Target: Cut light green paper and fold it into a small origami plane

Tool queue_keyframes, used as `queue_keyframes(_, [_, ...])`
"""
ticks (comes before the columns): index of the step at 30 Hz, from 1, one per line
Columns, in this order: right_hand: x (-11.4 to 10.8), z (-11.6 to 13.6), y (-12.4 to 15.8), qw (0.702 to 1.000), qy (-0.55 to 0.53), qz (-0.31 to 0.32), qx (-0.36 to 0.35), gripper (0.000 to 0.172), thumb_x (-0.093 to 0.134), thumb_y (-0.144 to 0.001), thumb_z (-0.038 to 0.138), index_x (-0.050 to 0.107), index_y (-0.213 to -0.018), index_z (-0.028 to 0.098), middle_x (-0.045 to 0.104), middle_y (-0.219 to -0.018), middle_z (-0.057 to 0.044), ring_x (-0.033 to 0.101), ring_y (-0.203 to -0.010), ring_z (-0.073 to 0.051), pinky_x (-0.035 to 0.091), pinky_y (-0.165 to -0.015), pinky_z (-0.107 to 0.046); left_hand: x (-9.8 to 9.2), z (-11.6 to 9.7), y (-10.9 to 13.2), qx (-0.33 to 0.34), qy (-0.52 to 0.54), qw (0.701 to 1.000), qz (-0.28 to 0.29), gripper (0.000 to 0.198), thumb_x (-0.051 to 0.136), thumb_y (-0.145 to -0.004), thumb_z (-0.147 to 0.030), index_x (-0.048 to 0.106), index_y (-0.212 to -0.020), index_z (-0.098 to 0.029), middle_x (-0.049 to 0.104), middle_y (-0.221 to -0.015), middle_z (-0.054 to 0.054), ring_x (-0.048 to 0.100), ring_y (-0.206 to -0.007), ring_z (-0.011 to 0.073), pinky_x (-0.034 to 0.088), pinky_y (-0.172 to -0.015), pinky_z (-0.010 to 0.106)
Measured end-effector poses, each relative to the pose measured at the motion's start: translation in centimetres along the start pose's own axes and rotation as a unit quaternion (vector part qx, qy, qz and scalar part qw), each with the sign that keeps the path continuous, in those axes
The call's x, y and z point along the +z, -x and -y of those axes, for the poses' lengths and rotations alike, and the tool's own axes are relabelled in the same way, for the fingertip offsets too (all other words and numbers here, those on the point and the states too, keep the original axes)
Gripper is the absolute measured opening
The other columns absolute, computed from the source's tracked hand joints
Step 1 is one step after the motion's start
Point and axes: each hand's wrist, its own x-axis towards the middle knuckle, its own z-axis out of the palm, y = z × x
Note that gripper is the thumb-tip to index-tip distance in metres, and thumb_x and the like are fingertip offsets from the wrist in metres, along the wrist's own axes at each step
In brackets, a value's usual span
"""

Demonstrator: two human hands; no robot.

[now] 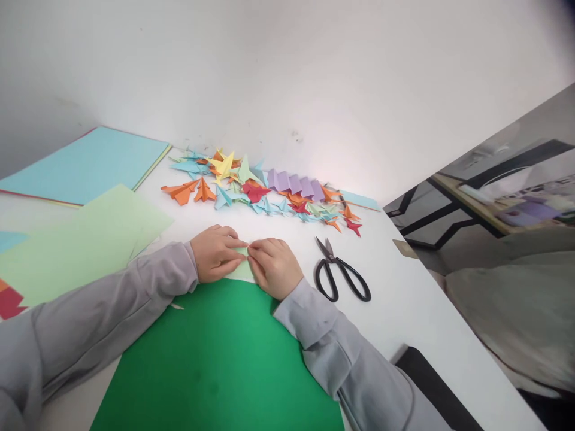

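A small piece of light green paper (242, 270) lies at the far edge of a large green sheet (220, 359). My left hand (218, 254) holds its left side, with thumb and forefinger pointing right. From the right, my right hand (275, 267) pinches the same piece, and the fingertips of both hands nearly meet. Part of the paper is hidden beneath the fingers. Black-handled scissors (331, 258) lie to the right of my right hand, blades slightly apart and pointing away.
Folded paper shapes (254, 190) in several colours line the back by the wall. Light green sheets (85, 245) and a blue-topped paper stack (90, 164) lie at the left. A black object (431, 383) rests at the lower right, near the white table's (431, 311) right edge.
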Motion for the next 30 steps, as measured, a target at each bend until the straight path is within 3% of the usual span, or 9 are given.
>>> queue_keyframes(3, [0.1, 0.0, 0.0, 1.0, -0.014, -0.007, 0.004, 0.02, 0.047, -0.087, 0.02, 0.066, -0.089, 0.014, 0.067, -0.094, -0.009, 0.056, -0.087, -0.02, 0.043, -0.076, -0.035, 0.2, 0.7, 0.0, -0.088, 0.009, 0.991, -0.098, 0.031, 0.041, -0.088, -0.024, 0.071, -0.082, -0.017, 0.072, -0.093, 0.007, 0.059, -0.084, 0.0189, 0.047, -0.077, 0.035])
queue_keyframes(5, [0.2, 0.0, 0.0, 1.0, -0.018, -0.01, 0.003, 0.02, 0.046, -0.088, 0.02, 0.066, -0.087, 0.014, 0.068, -0.095, -0.009, 0.056, -0.088, -0.02, 0.043, -0.076, -0.035, 0.2, 0.9, -0.1, -0.159, -0.015, 0.978, -0.131, 0.03, 0.046, -0.086, -0.028, 0.07, -0.073, -0.017, 0.073, -0.086, 0.007, 0.061, -0.078, 0.0183, 0.048, -0.076, 0.036])
queue_keyframes(9, [0.4, -0.1, 0.0, 1.0, -0.025, -0.006, -0.001, 0.021, 0.046, -0.087, 0.015, 0.064, -0.097, 0.013, 0.068, -0.1, -0.009, 0.055, -0.092, -0.02, 0.042, -0.078, -0.035, 0.4, 0.7, -0.2, -0.216, -0.03, 0.972, -0.088, 0.028, 0.058, -0.078, -0.04, 0.066, -0.064, -0.016, 0.07, -0.081, 0.008, 0.059, -0.078, 0.021, 0.048, -0.075, 0.037])
queue_keyframes(17, [0.6, -0.1, 0.0, 1.0, -0.013, 0.021, -0.014, 0.027, 0.045, -0.085, 0.012, 0.063, -0.106, 0.012, 0.066, -0.104, -0.01, 0.053, -0.096, -0.022, 0.041, -0.081, -0.037, 0.5, 0.3, -0.2, -0.243, -0.04, 0.969, -0.016, 0.03, 0.059, -0.072, -0.042, 0.066, -0.081, -0.015, 0.065, -0.1, 0.012, 0.056, -0.092, 0.0283, 0.045, -0.082, 0.043])
queue_keyframes(24, [0.5, -0.1, -0.1, 0.999, -0.001, 0.04, -0.018, 0.028, 0.046, -0.085, 0.013, 0.063, -0.107, 0.013, 0.064, -0.105, -0.012, 0.051, -0.096, -0.023, 0.04, -0.08, -0.037, 0.7, 0.5, -0.1, -0.208, -0.005, 0.978, 0.006, 0.026, 0.055, -0.075, -0.037, 0.066, -0.087, -0.017, 0.062, -0.111, 0.011, 0.053, -0.103, 0.0287, 0.043, -0.087, 0.044])
queue_keyframes(30, [0.5, 0.0, -0.2, 0.999, 0.016, 0.042, -0.019, 0.027, 0.045, -0.086, 0.014, 0.063, -0.106, 0.013, 0.063, -0.104, -0.012, 0.051, -0.095, -0.023, 0.039, -0.08, -0.037, 0.7, -0.7, -1.0, -0.318, -0.016, 0.947, 0.034, 0.019, 0.061, -0.071, -0.032, 0.064, -0.084, -0.019, 0.059, -0.12, 0.011, 0.049, -0.114, 0.0305, 0.04, -0.091, 0.049])
